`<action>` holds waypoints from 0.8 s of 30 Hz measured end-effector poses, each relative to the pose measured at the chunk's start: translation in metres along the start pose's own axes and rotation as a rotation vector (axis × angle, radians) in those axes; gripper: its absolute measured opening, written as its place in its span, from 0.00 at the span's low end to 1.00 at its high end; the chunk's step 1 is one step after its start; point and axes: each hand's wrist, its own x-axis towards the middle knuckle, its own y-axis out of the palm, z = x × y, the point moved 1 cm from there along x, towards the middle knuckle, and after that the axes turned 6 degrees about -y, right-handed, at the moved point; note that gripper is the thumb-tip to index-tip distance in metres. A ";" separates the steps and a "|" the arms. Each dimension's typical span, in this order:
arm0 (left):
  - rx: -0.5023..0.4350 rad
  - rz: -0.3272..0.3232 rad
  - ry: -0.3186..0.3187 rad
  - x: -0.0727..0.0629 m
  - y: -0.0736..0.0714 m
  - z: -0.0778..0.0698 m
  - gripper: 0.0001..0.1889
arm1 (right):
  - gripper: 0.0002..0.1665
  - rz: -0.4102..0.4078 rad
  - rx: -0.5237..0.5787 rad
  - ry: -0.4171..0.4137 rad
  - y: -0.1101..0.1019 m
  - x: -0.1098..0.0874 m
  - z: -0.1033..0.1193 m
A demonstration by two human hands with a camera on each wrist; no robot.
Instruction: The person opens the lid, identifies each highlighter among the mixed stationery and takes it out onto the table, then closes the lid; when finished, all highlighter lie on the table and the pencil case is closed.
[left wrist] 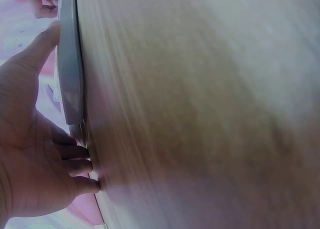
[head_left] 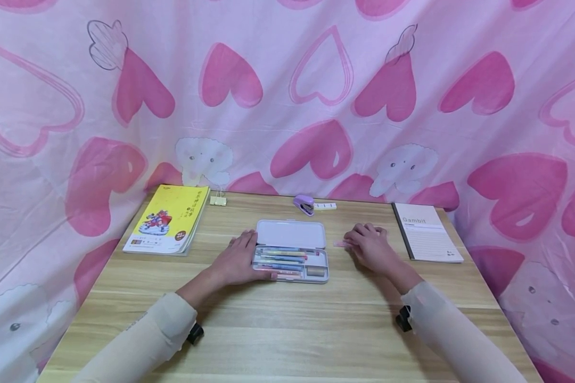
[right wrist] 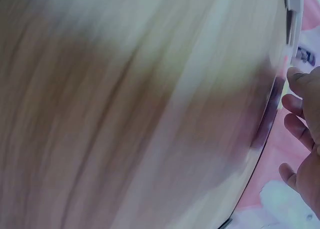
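A white pencil case (head_left: 291,234) lies with its lid folded back on the table. Several pens (head_left: 282,260) fill its long compartment, and a small brownish block (head_left: 315,271) sits in the corner one. My left hand (head_left: 239,258) rests spread against the case's left end, its thumb along the front edge. In the left wrist view, the left hand's fingers (left wrist: 75,166) reach down to the tabletop past the case. Right of the case, my right hand (head_left: 371,246) pinches a small pale pink strip (head_left: 338,243) close over the table.
A yellow book (head_left: 167,221) lies at the left, with a gold binder clip (head_left: 218,201) near its far corner. At the back stand a purple stapler (head_left: 304,204) and a white marked strip (head_left: 326,206). A Gambit notebook (head_left: 428,236) lies at the right. A heart-patterned curtain (head_left: 311,149) borders the table.
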 end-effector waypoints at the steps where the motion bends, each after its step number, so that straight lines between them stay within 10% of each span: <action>1: 0.001 0.001 0.000 0.000 0.000 0.000 0.75 | 0.12 0.006 0.010 -0.003 -0.001 0.002 0.003; 24: -0.022 0.014 -0.008 -0.001 -0.002 -0.001 0.73 | 0.18 0.066 0.155 -0.186 0.007 0.058 0.096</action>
